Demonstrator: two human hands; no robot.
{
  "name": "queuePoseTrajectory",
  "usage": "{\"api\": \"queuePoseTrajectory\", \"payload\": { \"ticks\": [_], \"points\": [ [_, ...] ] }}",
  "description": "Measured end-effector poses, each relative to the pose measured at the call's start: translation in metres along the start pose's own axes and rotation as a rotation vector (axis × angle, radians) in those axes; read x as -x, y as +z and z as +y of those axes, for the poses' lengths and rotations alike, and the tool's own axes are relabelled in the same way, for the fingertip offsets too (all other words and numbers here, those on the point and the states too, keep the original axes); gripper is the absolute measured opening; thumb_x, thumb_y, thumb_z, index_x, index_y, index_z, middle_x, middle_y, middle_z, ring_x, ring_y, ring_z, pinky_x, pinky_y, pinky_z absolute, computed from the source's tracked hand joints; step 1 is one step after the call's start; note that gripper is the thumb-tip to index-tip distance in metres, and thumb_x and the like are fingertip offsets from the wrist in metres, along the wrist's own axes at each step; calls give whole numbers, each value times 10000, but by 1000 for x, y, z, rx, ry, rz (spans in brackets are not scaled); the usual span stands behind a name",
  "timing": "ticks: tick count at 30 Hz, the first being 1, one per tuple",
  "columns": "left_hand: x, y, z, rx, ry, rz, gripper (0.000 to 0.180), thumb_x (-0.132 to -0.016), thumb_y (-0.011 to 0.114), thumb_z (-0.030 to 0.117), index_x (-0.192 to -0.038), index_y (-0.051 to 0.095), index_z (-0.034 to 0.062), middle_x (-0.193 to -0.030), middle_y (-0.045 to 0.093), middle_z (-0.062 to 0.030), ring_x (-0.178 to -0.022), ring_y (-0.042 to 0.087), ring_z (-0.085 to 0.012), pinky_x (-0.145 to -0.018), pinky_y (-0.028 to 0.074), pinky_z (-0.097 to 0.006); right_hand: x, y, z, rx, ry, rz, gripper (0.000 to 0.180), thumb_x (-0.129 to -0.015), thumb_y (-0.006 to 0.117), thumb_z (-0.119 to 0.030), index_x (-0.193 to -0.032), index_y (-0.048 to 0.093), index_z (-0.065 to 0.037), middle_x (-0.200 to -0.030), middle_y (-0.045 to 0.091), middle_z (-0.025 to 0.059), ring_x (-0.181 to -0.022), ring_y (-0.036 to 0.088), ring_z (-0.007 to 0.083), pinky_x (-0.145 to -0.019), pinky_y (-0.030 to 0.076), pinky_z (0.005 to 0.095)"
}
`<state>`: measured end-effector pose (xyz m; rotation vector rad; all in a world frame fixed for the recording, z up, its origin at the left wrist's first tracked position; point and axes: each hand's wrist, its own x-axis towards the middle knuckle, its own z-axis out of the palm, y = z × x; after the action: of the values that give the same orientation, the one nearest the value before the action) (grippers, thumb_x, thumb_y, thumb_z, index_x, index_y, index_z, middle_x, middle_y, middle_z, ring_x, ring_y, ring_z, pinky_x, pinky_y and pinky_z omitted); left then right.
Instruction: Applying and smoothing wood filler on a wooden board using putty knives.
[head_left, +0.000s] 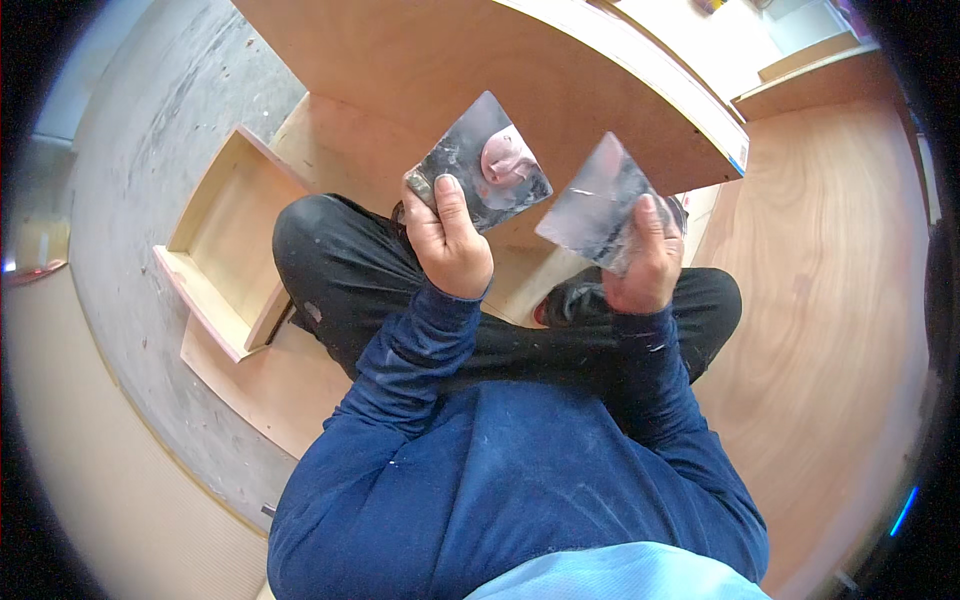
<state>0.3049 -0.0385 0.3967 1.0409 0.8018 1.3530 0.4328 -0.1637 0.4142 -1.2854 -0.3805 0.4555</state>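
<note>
My left hand (pixel 446 235) is closed round one end of a flat metal putty scraper (pixel 470 140), its thumb pressed on the near face. A lump of pink putty (pixel 508 158) sticks to that blade toward its right corner. To the right, my right hand (pixel 646 255) grips a second metal scraper (pixel 592 200), which looks slightly blurred and smeared with pale residue. Both blades are held up in front of my lap, tilted, with a narrow gap between them.
Ahead stands a large wooden panel (pixel 420 50) with a pale edge. An open wooden drawer (pixel 235 230) lies at left beside my knee, over a plywood sheet (pixel 250 395) on grey floor (pixel 165 200). A broad wooden board (pixel 810 300) extends along my right.
</note>
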Motion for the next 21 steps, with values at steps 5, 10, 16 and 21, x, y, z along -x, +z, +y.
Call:
{"api": "queuePoseTrajectory", "payload": {
  "ticks": [5,10,16,21],
  "points": [
    [16,7,6,-228,130,-92,204,-1006,436,123,-1106,502,-42,-903,620,-123,-782,591,-166,-710,479,-275,-2,-1,36,380,-5,43,172,-971,545,-136,-1011,632,7,-944,673,57,-797,633,123,-721,513,263],
    [27,-5,19,-426,225,-467,214,-994,454,123,-1126,500,-39,-747,607,-125,-625,577,-175,-606,478,-294,-8,27,-19,145,48,163,171,-968,541,-138,-987,636,2,-902,681,66,-765,649,147,-733,529,283],
    [14,5,6,268,-280,-395,251,-1019,409,146,-1199,498,-6,-1064,610,-96,-897,594,-165,-793,488,-282,-13,13,-47,-196,-295,-4,313,-995,520,-191,-1208,553,37,-1198,612,171,-1076,619,271,-911,520,427],
    [22,14,15,413,-417,-228,296,-1017,415,153,-1259,469,-9,-1168,571,-114,-999,583,-176,-871,490,-319,3,47,-34,-500,-316,16,332,-1002,506,-192,-1250,545,26,-1203,613,164,-1093,606,275,-937,505,445]
  ]
}}
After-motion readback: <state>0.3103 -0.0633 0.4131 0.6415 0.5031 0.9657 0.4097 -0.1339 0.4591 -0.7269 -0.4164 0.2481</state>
